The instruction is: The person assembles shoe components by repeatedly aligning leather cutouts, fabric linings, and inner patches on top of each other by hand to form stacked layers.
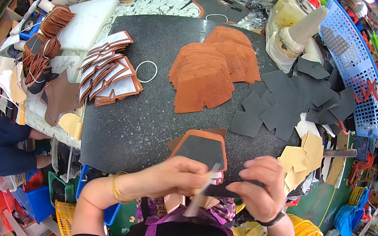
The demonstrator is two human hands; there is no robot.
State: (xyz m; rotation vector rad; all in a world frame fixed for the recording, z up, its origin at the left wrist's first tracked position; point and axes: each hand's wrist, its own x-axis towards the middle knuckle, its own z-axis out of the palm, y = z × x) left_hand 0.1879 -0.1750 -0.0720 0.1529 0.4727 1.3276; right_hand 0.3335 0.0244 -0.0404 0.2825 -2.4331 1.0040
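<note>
My left hand (180, 176) is closed in a pinch on a thin, pale translucent strip (195, 204), blurred by motion; its exact kind I cannot make out. To the right, my right hand (264, 184) is raised with curved fingers apart from the thumb, nothing visible between them. Just beyond my hands, at the near edge of the dark work slab (146, 112), lies a brown leather piece with a dark grey panel (201, 150) on it. White and brown layers peek out beneath it, partly covered by my left hand.
Rust-brown leather pieces (203, 79) are stacked mid-slab. Left of them lie white-faced, brown-edged pieces (111, 72) and a white ring (147, 71). Dark grey panels (277, 101), cream pieces (302, 157) and a hammer handle (340, 153) are at right. A blue basket (356, 59) stands far right.
</note>
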